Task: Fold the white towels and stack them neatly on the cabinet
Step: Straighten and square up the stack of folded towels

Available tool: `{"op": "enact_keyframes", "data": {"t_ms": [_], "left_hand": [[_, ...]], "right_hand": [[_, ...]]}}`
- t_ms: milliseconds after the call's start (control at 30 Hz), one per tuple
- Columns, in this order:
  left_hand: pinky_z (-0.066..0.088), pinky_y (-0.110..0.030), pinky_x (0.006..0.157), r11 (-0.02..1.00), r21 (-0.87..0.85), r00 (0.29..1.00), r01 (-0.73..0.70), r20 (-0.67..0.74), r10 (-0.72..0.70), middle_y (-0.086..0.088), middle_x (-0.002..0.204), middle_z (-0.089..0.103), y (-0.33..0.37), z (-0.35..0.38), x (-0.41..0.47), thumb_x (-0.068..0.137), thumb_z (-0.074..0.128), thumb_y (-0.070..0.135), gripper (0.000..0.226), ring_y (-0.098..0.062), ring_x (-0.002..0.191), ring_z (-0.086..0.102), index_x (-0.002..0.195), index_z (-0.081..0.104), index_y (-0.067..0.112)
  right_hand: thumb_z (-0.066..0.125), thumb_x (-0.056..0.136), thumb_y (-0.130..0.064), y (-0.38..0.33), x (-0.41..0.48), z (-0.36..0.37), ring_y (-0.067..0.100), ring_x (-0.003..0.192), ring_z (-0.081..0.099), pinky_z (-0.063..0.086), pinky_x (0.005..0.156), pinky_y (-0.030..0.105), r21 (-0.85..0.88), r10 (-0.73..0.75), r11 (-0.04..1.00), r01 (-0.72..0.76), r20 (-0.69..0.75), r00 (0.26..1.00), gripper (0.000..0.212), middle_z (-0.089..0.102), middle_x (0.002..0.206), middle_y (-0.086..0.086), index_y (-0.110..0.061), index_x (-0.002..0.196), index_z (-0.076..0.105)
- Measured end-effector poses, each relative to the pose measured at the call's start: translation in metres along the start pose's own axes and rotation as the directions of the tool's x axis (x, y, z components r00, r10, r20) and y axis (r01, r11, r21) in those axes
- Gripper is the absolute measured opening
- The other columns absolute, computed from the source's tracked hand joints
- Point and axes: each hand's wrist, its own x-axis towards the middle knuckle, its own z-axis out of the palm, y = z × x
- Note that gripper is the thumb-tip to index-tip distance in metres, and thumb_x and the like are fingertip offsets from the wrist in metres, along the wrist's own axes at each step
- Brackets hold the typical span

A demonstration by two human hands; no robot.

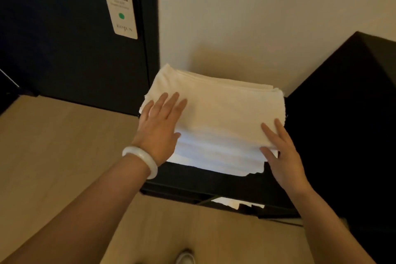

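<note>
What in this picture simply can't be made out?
1. Head view: the layer count in the stack of folded white towels; edges blur together, left hand and right hand cover its sides.
2. Head view: small print on the pale paper door hanger; blurred.
3. Head view: top of the low black cabinet; towels cover it.
4. Head view: white shoe; cut by the bottom edge.

A hanger (120, 4) on the dark door (64, 38) carries the Chinese characters 请即打扫. Beneath them are two small lines too blurred to read, then a green dot, then lettering at the bottom that looks like "BOJUN".
</note>
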Motion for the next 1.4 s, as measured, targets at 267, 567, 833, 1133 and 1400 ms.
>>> {"op": "enact_keyframes", "data": {"t_ms": [267, 567, 833, 1133, 1400], "left_hand": [[0.046, -0.038, 0.102, 0.579, -0.719, 0.824, 0.385, -0.015, -0.567, 0.004, 0.116, 0.06, 0.002, 0.006, -0.028, 0.089, 0.067, 0.008, 0.024, -0.011, 0.108, 0.058, 0.107, 0.063, 0.025], [0.056, -0.042, 0.087, -0.653, -0.666, 0.524, 0.361, 0.724, -0.449, -0.021, 0.12, 0.058, 0.008, 0.011, -0.01, 0.09, 0.065, 0.0, 0.022, -0.033, 0.107, 0.065, 0.11, 0.057, 0.001], [0.046, -0.053, 0.104, -0.692, -0.611, 0.529, 0.384, 0.76, -0.377, -0.016, 0.121, 0.058, 0.01, 0.001, 0.0, 0.057, 0.085, 0.041, 0.067, -0.033, 0.111, 0.06, 0.107, 0.055, 0.008], [0.052, -0.048, 0.097, -0.706, -0.589, 0.517, 0.393, 0.777, -0.361, -0.011, 0.115, 0.067, 0.016, 0.023, 0.021, 0.072, 0.085, 0.037, 0.053, -0.03, 0.106, 0.066, 0.115, 0.064, 0.013], [0.06, -0.051, 0.077, -0.717, -0.603, 0.475, 0.35, 0.774, -0.419, -0.014, 0.113, 0.063, 0.007, 0.026, 0.025, 0.072, 0.087, 0.026, 0.071, -0.035, 0.098, 0.065, 0.133, 0.05, 0.021]], "right_hand": [[0.06, 0.091, 0.005, 0.003, -0.029, 0.019, 0.022, 0.107, 0.066, 0.058, 0.08, 0.028, 0.895, 0.611, 0.115, -0.431, 0.278, 0.741, 0.028, 0.063, 0.118, 0.007, -0.015, 0.112, 0.058], [0.086, 0.066, -0.015, -0.008, -0.016, 0.036, 0.024, 0.099, 0.072, 0.059, 0.086, 0.039, 0.937, 0.573, -0.254, -0.24, 0.346, 0.743, 0.04, 0.063, 0.121, 0.01, -0.017, 0.105, 0.073], [0.089, 0.055, -0.057, -0.02, 0.003, 0.045, 0.023, 0.104, 0.06, 0.051, 0.091, 0.047, 0.952, 0.61, -0.144, -0.27, 0.3, 0.733, 0.064, 0.059, 0.118, 0.001, -0.033, 0.104, 0.056], [0.098, 0.052, -0.039, -0.029, 0.01, 0.065, 0.026, 0.091, 0.074, 0.062, 0.068, 0.038, 0.907, 0.597, -0.354, -0.229, 0.407, 0.692, 0.075, 0.077, 0.095, 0.008, -0.012, 0.114, 0.065], [0.092, 0.064, -0.023, -0.029, 0.024, 0.044, 0.029, 0.1, 0.068, 0.06, 0.072, 0.042, 0.943, 0.641, -0.281, -0.181, 0.324, 0.696, 0.058, 0.067, 0.114, 0.01, -0.021, 0.113, 0.062]]}}
